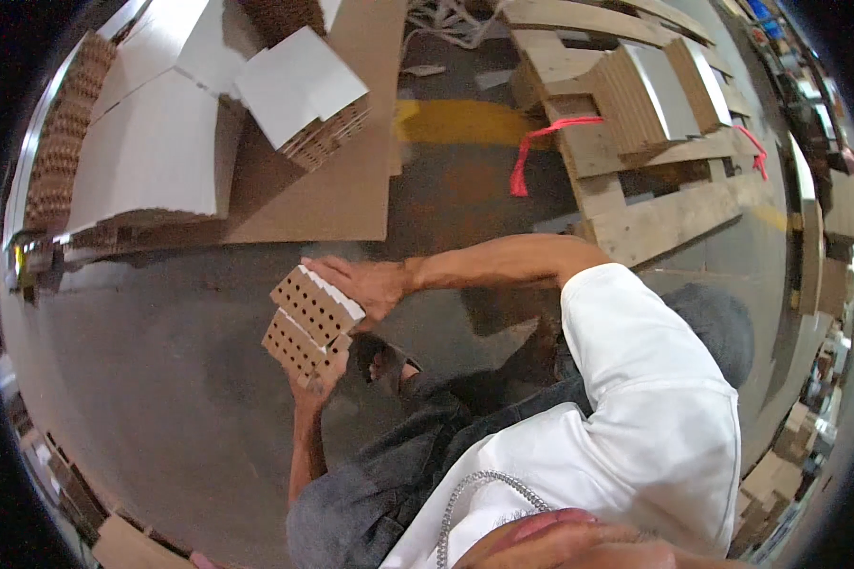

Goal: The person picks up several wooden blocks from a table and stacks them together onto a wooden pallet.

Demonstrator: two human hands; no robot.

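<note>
Over the floor, left of the middle, I hold two small bundles of brown cardboard pieces with rows of dark round holes and stepped white edges. The upper bundle lies against the lower bundle, slightly offset from it. My right hand is closed along the white edge of the upper bundle, its arm reaching in from the right. From below, my left hand grips the lower bundle, with its fingers partly hidden behind the cardboard.
A brown cardboard sheet at the upper left bears tall stacks of white-faced cardboard and a smaller stack. At the upper right, a wooden pallet carries cardboard bundles beside pink strapping.
</note>
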